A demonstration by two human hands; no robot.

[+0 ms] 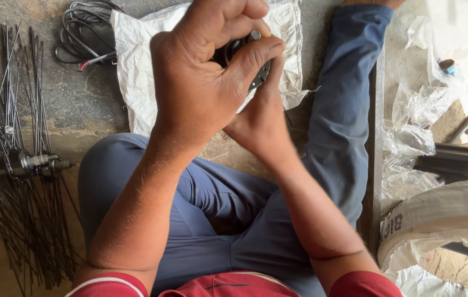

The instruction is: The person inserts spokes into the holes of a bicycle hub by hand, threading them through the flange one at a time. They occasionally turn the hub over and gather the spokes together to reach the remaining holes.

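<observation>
Hands meet high in the middle of the view, both closed on one small dark metal part (256, 69) — a round, flat piece with a silvery stud showing at its top edge. The left hand (201, 77) covers most of it from the left, its thumb pressed across the part's front face and its fingers curled over the far side. The right hand (261, 121) comes up from beneath and behind, its fingers hidden by the left hand, so how they grip cannot be told; the palm sits against the underside of the part. The two hands touch each other.

Behind them, on the far side, a white woven sack (135, 49) lies spread on the stone floor (80, 104), and a coil of black cable (82, 30) rests just left of it. At the left edge a wheel hub (30, 162) with its threaded axle lies among a spread of thin metal spokes (19, 220). The person sits with legs in blue trousers (217, 220) — one knee bent near, the other leg stretched far to the right. Crumpled clear plastic (410, 121) lies at the right.
</observation>
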